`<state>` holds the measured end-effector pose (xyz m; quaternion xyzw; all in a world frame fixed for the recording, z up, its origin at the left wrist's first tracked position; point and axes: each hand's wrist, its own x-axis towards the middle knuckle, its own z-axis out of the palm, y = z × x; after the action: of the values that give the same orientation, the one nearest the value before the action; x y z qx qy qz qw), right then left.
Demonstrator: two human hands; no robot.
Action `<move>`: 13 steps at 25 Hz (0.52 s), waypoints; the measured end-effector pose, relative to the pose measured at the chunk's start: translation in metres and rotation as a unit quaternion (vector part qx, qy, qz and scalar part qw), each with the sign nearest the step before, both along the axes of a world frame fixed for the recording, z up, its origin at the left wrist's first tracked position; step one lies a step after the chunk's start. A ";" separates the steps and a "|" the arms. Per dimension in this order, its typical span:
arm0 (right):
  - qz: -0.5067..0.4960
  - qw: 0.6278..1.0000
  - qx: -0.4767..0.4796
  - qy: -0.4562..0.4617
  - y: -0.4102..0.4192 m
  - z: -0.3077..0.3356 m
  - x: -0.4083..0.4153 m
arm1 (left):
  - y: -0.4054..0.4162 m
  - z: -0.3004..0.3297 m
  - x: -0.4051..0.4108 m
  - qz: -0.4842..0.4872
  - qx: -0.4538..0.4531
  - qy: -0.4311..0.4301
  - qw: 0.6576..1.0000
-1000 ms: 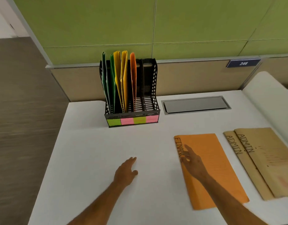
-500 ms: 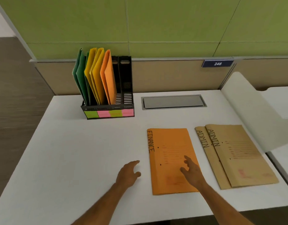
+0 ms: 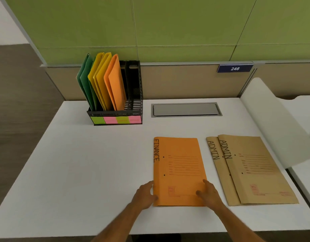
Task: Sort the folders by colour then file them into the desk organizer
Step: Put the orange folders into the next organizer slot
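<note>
Head cam: the orange folder [image 3: 179, 170] marked FINANCE is lying flat on the desk [image 3: 80, 163], and both hands are working its near end. The left hand [image 3: 144, 195] is gripping the spine edge by the near left corner, the right hand [image 3: 209, 193] is resting on the near right corner with its thumb on the cover — so the folder is sitting right between them. Two tan folders [image 3: 252, 170] marked ADMIN are lying overlapped just to the right. The organizer [image 3: 133, 95] is standing at the back left, holding green, yellow and orange folders upright — its rightmost slot is looking empty.
</note>
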<state>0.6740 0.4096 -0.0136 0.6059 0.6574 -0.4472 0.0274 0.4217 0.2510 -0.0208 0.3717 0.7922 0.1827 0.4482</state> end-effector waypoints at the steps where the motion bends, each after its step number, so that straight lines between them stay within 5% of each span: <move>1: -0.005 1.000 -0.005 0.006 -0.001 0.000 0.001 | 0.001 0.001 0.002 0.005 0.005 -0.019 1.000; 13: -0.027 0.990 -0.107 0.087 -0.008 0.004 0.008 | 0.005 0.001 -0.002 0.222 -0.025 -0.170 0.960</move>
<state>0.6821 0.4015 -0.0095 0.5756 0.5894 -0.5663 0.0230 0.4198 0.2556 -0.0197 0.1385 0.7712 0.3180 0.5338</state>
